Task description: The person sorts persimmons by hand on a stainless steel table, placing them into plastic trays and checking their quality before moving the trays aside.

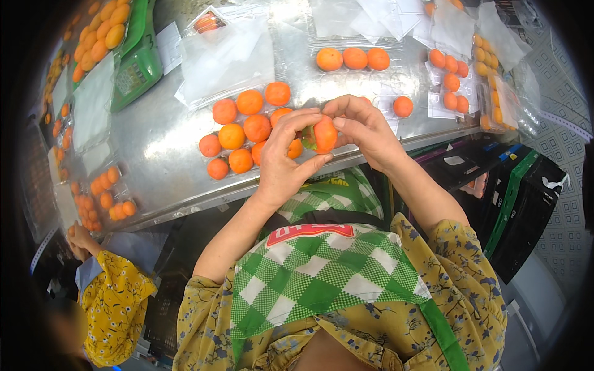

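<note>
Between my two hands is an orange persimmon (pixel 326 134), turned on its side so its green calyx (pixel 308 137) faces left. The fingers and thumb of my left hand (pixel 288 155) curve around the calyx side. My right hand (pixel 366 127) grips the opposite side with thumb and fingers. Behind and left of my left hand, several persimmons (pixel 256 128) sit in rows in clear plastic trays; my hand hides some of them. A single persimmon (pixel 403 106) lies to the right of my right hand.
The metal table (pixel 162 139) has a raised front edge. Farther back stand a three-persimmon row (pixel 355 59), clear sheets (pixel 227 60) and a green scale (pixel 137 76). Black crates (pixel 519 218) are at right. Another person's hand (pixel 82 237) is near trays at far left.
</note>
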A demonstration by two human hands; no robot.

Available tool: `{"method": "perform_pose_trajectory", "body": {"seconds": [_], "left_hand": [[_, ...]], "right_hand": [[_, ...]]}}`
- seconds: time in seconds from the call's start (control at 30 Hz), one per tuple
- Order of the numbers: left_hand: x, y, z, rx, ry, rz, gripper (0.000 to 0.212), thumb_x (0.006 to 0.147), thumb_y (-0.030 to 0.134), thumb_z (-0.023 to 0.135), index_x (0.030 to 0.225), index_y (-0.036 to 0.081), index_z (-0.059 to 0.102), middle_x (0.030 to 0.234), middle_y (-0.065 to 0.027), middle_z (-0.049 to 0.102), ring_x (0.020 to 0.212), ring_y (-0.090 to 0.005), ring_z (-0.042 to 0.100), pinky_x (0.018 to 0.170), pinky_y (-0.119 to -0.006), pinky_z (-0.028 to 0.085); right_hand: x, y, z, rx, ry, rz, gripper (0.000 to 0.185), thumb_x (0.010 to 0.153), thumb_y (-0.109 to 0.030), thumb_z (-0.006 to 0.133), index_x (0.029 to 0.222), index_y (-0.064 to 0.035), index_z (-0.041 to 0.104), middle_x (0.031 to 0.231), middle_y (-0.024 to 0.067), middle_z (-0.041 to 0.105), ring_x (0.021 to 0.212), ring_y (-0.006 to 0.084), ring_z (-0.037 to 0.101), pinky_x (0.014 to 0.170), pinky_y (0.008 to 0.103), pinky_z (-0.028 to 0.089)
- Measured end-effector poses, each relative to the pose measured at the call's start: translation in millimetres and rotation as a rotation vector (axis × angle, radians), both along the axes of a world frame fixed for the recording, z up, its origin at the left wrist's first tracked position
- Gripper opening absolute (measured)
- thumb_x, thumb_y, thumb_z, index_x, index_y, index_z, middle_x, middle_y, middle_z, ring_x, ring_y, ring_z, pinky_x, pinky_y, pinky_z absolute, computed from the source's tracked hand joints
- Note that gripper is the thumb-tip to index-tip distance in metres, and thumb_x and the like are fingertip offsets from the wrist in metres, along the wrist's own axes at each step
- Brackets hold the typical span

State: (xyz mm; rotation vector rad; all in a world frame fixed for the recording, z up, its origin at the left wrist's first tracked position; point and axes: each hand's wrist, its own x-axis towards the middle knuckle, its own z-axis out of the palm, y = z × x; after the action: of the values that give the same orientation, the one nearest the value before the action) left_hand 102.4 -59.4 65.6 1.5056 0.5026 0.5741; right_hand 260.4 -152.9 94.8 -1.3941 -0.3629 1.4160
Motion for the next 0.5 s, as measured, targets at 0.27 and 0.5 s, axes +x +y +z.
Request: {"method": "perform_pose_trajectory", "body": {"seconds": [0.27,0.5], "left_hand": [[-12,1,0,-0.346,0.037,-0.002,0.062,0.065,0.009,0.083,0.12,0.006,0.054,0.113,-0.0031,0.054,0.092,-0.0126,0.053,0.081,-0.027,0.046],[-29,5,-5,-0.368,0.03,-0.024,0.068,0.068,0.009,0.083,0.126,0.001,0.047,0.12,-0.0076,0.052,0.111,-0.0175,0.052,0.095,-0.032,0.044]], "right_hand": [[-7,7,-2,-0.035,0.0,0.032,0.026,0.091,-0.025,0.06,0.106,-0.0049,0.058,0.1,0.0015,0.06,0.089,0.0089,0.058,0.068,0.0253,0.051],[-18,15,-3,-0.037,-0.017,0.097,0.028,0.09,-0.028,0.061,0.104,-0.0041,0.059,0.097,0.002,0.061,0.085,0.0085,0.058,0.067,0.0247,0.051]]}}
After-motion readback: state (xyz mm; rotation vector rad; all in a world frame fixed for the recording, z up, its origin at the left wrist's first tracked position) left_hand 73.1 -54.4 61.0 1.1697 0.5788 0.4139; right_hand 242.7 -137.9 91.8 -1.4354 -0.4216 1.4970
